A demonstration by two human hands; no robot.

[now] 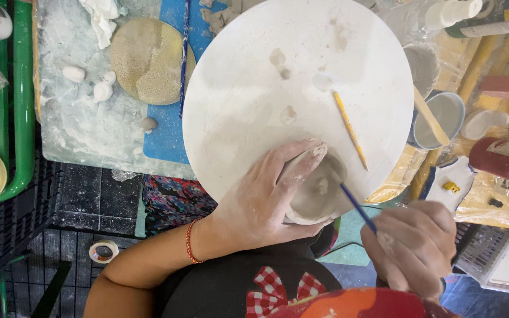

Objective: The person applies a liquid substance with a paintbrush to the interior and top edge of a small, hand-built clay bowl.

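My left hand (266,197), dusted with clay, wraps around a small grey clay bowl (319,191) at the near edge of a round white board (254,88). My right hand (413,244) grips a thin blue-handled tool (357,206) whose tip reaches into the bowl. A yellow pencil-like stick (350,129) lies on the board just beyond the bowl. Small clay smears dot the board's middle.
A round yellow sponge (148,59) and small clay lumps (102,88) lie on a clay-smeared mat at left. A blue cup of slip with a wooden stick (440,118), bottles and a red object (505,159) crowd the right. A tape roll (103,251) lies on the floor.
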